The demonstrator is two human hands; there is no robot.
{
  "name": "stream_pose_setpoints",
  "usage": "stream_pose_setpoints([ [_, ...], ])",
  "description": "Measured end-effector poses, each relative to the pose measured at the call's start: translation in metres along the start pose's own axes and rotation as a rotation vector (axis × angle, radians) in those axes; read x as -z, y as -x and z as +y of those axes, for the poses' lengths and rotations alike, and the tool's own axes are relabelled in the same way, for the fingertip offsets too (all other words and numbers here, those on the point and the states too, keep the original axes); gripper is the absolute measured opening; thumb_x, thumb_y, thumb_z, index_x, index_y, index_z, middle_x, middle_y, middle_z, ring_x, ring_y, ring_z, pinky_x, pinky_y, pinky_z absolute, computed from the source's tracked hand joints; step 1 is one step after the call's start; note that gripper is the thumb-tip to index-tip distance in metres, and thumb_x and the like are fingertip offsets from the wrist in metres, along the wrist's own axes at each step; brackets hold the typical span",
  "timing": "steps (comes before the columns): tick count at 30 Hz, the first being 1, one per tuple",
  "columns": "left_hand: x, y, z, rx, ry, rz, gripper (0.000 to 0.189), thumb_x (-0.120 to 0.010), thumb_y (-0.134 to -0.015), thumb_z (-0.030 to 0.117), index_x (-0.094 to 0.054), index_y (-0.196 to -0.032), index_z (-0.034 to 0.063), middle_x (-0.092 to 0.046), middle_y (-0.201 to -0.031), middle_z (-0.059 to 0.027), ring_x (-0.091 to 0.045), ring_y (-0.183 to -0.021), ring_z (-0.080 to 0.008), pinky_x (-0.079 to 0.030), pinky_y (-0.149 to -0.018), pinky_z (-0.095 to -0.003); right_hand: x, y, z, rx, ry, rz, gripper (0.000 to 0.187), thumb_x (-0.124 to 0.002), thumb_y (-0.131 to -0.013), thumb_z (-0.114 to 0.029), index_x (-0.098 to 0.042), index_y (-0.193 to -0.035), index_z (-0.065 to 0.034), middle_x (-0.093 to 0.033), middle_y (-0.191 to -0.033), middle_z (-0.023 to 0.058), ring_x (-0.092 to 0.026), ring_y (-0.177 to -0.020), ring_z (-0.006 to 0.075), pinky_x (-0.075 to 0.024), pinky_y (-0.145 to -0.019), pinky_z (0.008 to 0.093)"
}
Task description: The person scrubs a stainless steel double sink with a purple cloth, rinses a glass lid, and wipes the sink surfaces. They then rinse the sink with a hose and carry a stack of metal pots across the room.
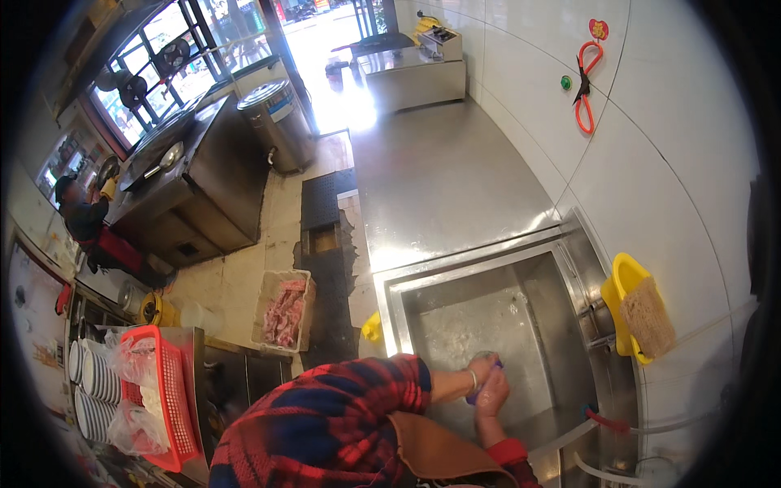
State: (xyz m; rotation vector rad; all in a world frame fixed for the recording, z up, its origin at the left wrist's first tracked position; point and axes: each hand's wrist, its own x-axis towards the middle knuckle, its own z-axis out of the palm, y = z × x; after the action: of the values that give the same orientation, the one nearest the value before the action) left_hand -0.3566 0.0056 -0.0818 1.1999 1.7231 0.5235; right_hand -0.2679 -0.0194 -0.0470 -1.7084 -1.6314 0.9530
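Over the steel sink [421, 282], both my hands are closed around a purple cloth [472, 398], close together. My left hand [483, 366], with a bracelet at its wrist, grips the upper part. Just below it, my right hand [492, 396] grips the cloth from the other side. Only small purple patches show beside the fingers, so most of the cloth is hidden. The sink floor below looks wet.
A steel counter [451, 183] adjoins the sink. A yellow holder [616, 305] with a brown scrubbing pad [648, 317] hangs on the wall. Hoses [561, 440] cross the sink's right side. A crate of raw meat [284, 314] stands on the floor. Another person [91, 222] is by the stove.
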Motion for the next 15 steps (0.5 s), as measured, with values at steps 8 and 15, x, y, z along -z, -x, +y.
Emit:
stream_pose_setpoints([
  [8, 0.028, 0.053, 0.031, 0.208, 0.897, -0.313, 0.042, -0.052, -0.097, 0.047, -0.064, -0.112, 0.0099, -0.067, -0.099, -0.0062, -0.064, -0.089, -0.0183, -0.052, -0.079, -0.0353, 0.041, -0.022, 0.016, -0.324, -0.242, -0.194, 0.045, -0.046, -0.097, -0.040, -0.068, -0.096, -0.0006, -0.069, -0.090, 0.0178, -0.065, -0.080, 0.0235, -0.0497, -0.071, 0.0399],
  [15, 0.090, 0.046, 0.037, 0.127, 1.390, -0.425, 0.034, -0.047, -0.101, 0.033, -0.059, -0.115, 0.0043, -0.065, -0.112, -0.0130, -0.063, -0.104, -0.0269, -0.049, -0.095, -0.0428, 0.094, 0.018, -0.001, -0.348, -0.551, -0.439, 0.045, -0.061, -0.094, -0.037, -0.061, -0.117, 0.0011, -0.067, -0.100, 0.0059, -0.062, -0.091, 0.0150, -0.0520, -0.074, 0.0346],
])
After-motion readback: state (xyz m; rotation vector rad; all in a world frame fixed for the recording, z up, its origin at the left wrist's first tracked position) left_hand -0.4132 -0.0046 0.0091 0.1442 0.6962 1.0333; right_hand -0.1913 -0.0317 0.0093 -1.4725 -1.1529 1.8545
